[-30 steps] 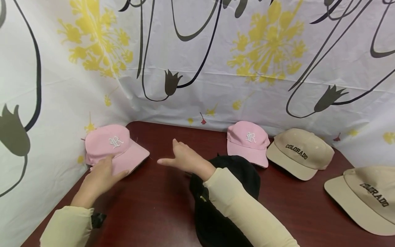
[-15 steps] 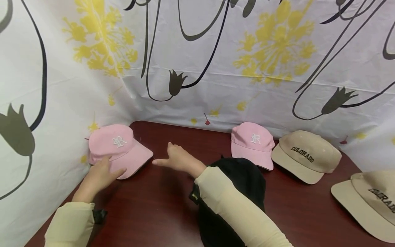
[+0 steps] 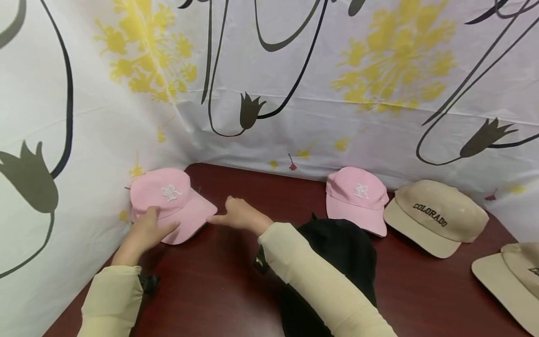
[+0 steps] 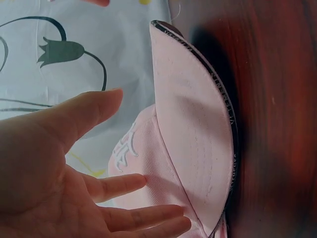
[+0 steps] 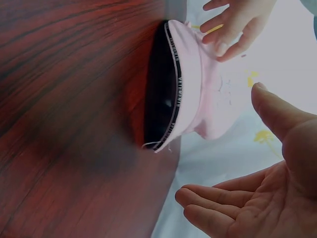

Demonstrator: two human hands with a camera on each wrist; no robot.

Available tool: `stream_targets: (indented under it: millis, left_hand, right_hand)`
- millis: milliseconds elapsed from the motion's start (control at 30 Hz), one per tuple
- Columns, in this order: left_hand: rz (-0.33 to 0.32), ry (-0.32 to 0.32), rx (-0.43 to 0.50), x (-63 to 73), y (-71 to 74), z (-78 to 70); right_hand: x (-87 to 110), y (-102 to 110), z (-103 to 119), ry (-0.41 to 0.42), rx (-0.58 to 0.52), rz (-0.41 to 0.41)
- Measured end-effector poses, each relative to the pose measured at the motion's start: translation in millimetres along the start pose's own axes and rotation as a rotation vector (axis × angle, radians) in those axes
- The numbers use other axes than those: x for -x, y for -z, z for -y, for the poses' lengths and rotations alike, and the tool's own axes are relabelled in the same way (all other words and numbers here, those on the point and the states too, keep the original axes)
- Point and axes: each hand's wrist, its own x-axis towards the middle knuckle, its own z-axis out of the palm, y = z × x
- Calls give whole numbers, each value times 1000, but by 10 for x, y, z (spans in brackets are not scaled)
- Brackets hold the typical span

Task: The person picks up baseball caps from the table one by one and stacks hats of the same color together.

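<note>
A pink baseball cap with a white embroidered letter sits at the table's left, its brim pointing right. My left hand is at the cap's near side, fingers extended and thumb spread. In the left wrist view the fingertips of the left hand overlap the crown, below the brim. My right hand hovers just right of the brim tip, thumb toward it. The right wrist view has the right hand with straight fingers and nothing in its grasp, facing the cap.
A black cap lies partly hidden under the right sleeve. Further right are a second pink cap and two beige caps, one reading COLORADO, the other cut by the frame. Patterned cloth walls the dark red table.
The head view has turned left, so the scene shifts right. My right hand has come closer to the left pink cap's brim. My left hand stays by that cap, which has not visibly moved.
</note>
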Motion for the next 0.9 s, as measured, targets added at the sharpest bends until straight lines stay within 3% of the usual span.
stream_targets:
  millis: [500, 733, 900]
  left_hand:
    - [-44, 52, 65, -10, -66, 115]
    - [10, 131, 90, -15, -71, 168]
    - [1, 132, 113, -15, -91, 227]
  right_hand:
    - [-431, -181, 38, 47, -39, 0]
    - [-647, -299, 41, 38, -76, 11]
    - [-784, -396, 31, 31, -107, -8]
